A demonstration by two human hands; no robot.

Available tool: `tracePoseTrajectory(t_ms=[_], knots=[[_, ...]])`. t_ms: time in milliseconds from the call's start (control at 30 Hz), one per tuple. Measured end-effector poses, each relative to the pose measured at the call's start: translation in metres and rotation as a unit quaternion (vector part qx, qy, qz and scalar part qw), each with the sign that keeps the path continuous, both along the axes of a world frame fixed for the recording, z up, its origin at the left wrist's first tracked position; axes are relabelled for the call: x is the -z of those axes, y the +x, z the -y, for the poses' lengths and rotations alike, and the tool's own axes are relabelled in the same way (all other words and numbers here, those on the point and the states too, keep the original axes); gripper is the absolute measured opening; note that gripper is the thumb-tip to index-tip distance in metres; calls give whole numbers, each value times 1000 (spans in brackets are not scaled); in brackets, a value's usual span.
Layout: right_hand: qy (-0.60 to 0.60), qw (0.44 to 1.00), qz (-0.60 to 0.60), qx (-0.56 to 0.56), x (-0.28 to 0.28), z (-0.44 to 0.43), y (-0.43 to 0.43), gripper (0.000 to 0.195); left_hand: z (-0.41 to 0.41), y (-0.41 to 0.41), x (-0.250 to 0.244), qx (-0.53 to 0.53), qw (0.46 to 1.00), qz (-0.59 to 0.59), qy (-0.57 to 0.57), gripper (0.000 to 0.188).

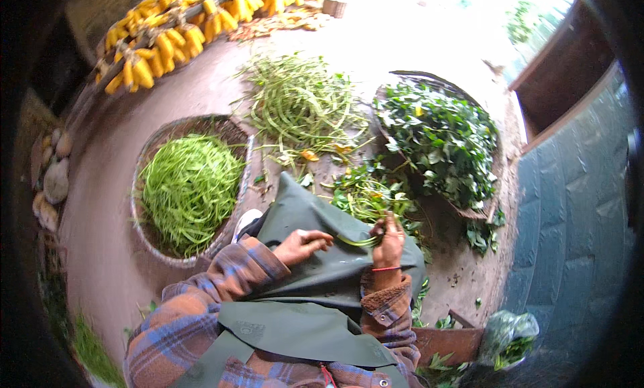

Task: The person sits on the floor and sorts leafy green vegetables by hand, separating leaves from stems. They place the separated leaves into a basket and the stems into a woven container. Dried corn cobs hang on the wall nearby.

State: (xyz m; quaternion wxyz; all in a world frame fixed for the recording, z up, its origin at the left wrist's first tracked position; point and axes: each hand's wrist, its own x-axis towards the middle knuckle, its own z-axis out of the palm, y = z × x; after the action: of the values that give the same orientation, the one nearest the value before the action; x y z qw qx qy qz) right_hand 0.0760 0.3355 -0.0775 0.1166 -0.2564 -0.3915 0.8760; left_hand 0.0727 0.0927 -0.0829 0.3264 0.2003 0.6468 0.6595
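My right hand (390,242), with a red string at the wrist, grips thin green stems (359,242) over the dark green apron (322,267) on my lap. The stems curve leftward from it. Close to their left end are the fingertips of my left hand (302,246), bent together; whether they pinch a stem I cannot tell. Just beyond my right hand, a small heap of leafy stems (367,194) lies on the floor. A woven basket (138,227) at the left holds a mound of pale green strips or peeled stems (191,192).
A basket (473,212) of dark green leaves (437,136) stands at the right. Long bare stems (302,101) are heaped ahead. Yellow corn cobs (166,46) hang from a pole at the upper left. A clear plastic bag (508,340) lies near a brown wooden piece (448,342).
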Motion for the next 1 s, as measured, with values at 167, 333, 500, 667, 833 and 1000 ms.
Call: tracePoseTrajectory(t_ms=[167, 333, 500, 667, 833, 1000], knots=[[-92, 990, -89, -54, -15, 48, -52, 20, -5, 17, -8, -14, 999, -52, -9, 31], [196, 887, -186, -374, -93, 188, -77, 58, -4, 23, 22, -14, 963, -241, -122, 29], [624, 719, -202, -228, -54, 126, -67, 50, 3, 16, 8, -74, 985, -155, -28, 26], [774, 616, 65, -134, 15, -51, -9, 38, 13, 12, -5, -98, 995, 1, -24, 23], [667, 708, 233, 21, 24, -139, 113, 30, 32, -17, -44, -234, 969, -60, -56, 18], [665, 627, 389, -110, 102, -156, 185, 32, 86, -60, -25, -357, 914, -145, -126, 34]])
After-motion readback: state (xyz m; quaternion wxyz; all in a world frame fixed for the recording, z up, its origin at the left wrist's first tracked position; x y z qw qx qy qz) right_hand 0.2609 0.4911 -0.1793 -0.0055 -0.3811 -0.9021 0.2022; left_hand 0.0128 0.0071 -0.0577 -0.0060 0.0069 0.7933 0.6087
